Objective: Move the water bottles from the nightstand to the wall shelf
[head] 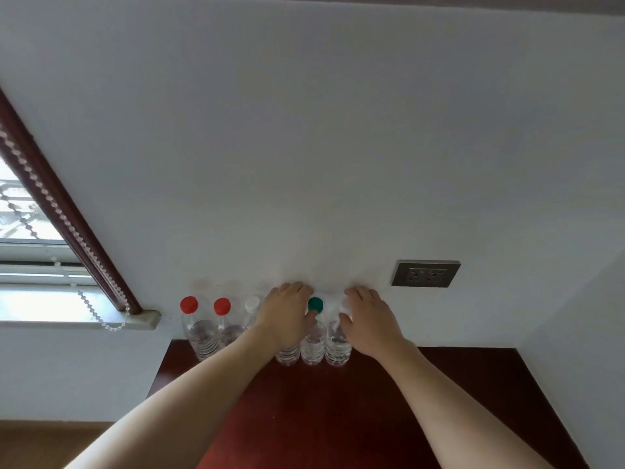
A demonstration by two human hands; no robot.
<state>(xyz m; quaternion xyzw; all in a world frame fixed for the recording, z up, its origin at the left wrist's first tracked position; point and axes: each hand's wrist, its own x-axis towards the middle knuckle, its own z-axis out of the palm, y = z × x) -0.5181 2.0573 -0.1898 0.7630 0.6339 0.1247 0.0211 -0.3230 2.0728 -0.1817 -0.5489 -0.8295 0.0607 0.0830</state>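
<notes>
- Fingers point(294, 288) of the left hand point(285, 314) curl over the top of the fourth bottle point(288, 356) in the row, and I read that as a grip.
- On my feed the right hand point(370, 321) wraps the rightmost bottle point(338, 350), fingers over its cap, thumb on its near side.
- Between the hands stands the green-capped bottle point(314, 336).
- Left of them I see the leftmost red-capped bottle point(201, 336), a second red-capped bottle point(227, 330) and a white-capped bottle point(252, 304).
- All six stand upright on the dark red nightstand point(338, 418), against the white wall.
- A wall socket point(425, 273) sits right of the row.
</notes>
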